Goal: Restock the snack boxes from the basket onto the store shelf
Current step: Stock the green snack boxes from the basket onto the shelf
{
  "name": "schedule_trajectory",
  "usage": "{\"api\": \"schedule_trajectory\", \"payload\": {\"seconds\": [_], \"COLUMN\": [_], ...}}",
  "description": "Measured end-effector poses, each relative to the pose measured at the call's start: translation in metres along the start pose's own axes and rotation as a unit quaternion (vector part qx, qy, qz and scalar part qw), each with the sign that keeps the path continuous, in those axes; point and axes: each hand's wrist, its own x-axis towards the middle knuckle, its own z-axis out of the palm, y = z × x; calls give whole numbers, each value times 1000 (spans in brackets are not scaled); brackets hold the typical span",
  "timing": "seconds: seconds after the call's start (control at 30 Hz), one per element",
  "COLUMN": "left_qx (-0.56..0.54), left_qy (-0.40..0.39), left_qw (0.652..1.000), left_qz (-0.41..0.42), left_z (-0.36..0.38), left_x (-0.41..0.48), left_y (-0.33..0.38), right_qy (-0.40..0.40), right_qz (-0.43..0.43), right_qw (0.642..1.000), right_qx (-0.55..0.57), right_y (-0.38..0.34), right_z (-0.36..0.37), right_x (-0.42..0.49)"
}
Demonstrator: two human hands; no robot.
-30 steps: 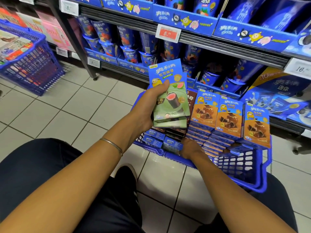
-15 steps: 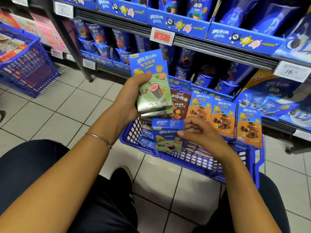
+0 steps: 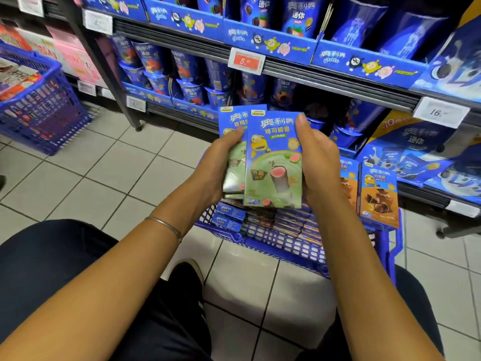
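Left hand (image 3: 221,165) grips a stack (image 3: 233,165) of green boxes by its left edge, thumb across the face; how many it holds I cannot tell. Just right of it, overlapping the stack, a front box (image 3: 273,162) sits lower and off to the right, not squared up. Right hand (image 3: 318,165) holds that box by its right edge, thumb lying up along the side.

Both hands hang over the basket (image 3: 294,257), with more boxes lying flat below them. The likeliest slip is in the merge. If the right hand lets go before the front box is flush and under the left thumb, the glossy faces could slide and the stack fan out and drop.

Just right of the right wrist, brown boxes (image 3: 378,196) stand upright at the basket's end, and a swing of that forearm could tip them.

Beyond the hands, the shelf (image 3: 338,83) shows cups (image 3: 187,71) packed close, so a box pushed in there could topple them.
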Motion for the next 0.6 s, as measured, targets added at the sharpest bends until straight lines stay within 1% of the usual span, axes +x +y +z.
{"api": "schedule_trajectory", "payload": {"seconds": [0.03,0.1,0.17,0.2,0.3,0.33,0.4,0.47,0.53,0.57,0.6], "left_qx": [-13,-2,17,27,50,57,70,62,33,16,2], "left_qy": [-24,-73,-114,-116,-88,-79,-66,-61,-71,-78,-82], "left_qw": [1000,997,993,993,995,995,995,996,997,997,997], "left_qz": [-11,-23,-25,-26,-21,-20,-14,-3,7,8,9], "left_z": [1,2,5,6,6,6,5,5,5,6,7], "left_x": [-2,-4,-6,-7,-8,-8,-7,-7,-7,-9,-10], "left_y": [-1,-4,-9,-10,-13,-12,-9,-3,1,2,3], "right_qy": [19,56,58,59,78,72,28,-44,-132,-160,-171], "right_qz": [-1,15,33,39,42,49,76,98,89,83,78], "right_qw": [1000,998,998,997,995,996,997,989,980,978,977], "right_qx": [-4,-5,3,-1,-34,-36,21,98,117,109,96], "right_y": [2,4,7,8,8,8,10,14,22,27,30], "right_z": [2,7,12,15,17,18,16,15,15,16,18], "right_x": [3,6,8,9,10,10,9,5,0,-2,-4]}}
